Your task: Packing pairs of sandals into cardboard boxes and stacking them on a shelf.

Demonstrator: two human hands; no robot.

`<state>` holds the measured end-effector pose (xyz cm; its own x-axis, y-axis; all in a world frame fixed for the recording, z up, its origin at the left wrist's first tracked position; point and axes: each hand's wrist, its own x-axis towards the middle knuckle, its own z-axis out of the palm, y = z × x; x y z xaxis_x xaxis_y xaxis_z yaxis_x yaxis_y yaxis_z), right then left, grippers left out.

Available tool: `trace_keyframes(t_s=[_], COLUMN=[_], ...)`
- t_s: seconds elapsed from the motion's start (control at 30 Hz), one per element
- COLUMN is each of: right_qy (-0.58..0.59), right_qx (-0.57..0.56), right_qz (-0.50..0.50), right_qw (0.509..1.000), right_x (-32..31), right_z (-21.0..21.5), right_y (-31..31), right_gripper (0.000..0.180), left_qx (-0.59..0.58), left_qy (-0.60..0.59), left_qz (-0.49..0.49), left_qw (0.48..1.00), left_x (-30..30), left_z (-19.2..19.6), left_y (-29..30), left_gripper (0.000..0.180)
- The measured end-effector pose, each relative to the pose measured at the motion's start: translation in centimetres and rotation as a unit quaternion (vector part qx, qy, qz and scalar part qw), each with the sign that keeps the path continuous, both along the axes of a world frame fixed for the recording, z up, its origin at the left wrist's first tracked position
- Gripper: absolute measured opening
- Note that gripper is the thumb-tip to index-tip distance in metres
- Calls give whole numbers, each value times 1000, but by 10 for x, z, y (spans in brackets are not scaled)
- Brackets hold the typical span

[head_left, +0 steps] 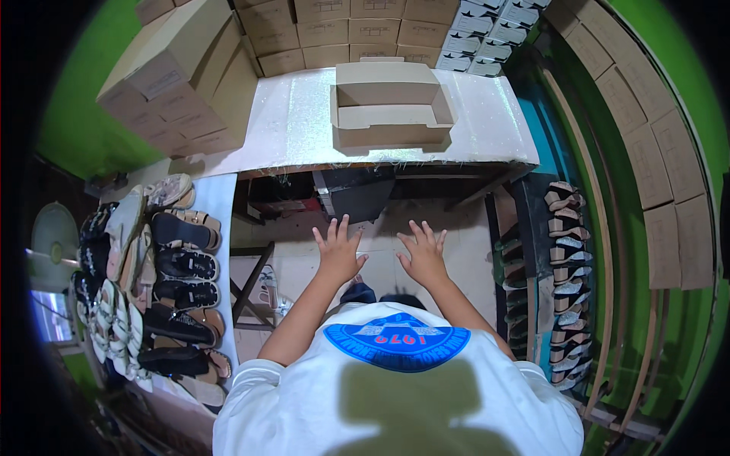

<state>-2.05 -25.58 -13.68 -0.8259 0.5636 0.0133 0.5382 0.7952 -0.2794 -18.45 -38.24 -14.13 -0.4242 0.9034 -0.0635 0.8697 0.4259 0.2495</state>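
Note:
My left hand (pixel 340 249) is held out in front of me with its fingers spread and nothing in it. To its right, my right hand (pixel 423 252) is stretched out the same way, also bare. Both hover over the floor, short of the table's front edge, and touch nothing. Beyond them on the glittery white tabletop (pixel 293 121) stands an unlidded brown cardboard box (pixel 391 138). Its flaps are up, and no contents show inside.
Several sandals and shoes (pixel 186 266) cover a side table at the left. Heeled shoes (pixel 570 281) line a rack at the right. Stacked cartons (pixel 327 34) rise behind the table, with a big carton (pixel 182 83) at its left end. A dark case (pixel 353 194) sits underneath.

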Motion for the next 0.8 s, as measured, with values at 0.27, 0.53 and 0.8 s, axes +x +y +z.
trace_keyframes(t_s=[0.27,0.53,0.8], right_qy=[-39,-47,-80], right_qx=[-3,-13,-43], right_qz=[35,2,-26], right_qw=[999,999,995], right_x=[35,112,164], right_z=[1,-3,-9], right_y=[-61,-147,-221], right_gripper=[36,38,37], left_qx=[6,-17,-60], left_qy=[2,-53,-68], left_qz=[19,32,8], left_qw=[1000,998,996], left_x=[42,119,148], left_z=[6,-1,14], left_y=[-53,-150,-229], left_gripper=[58,57,55])
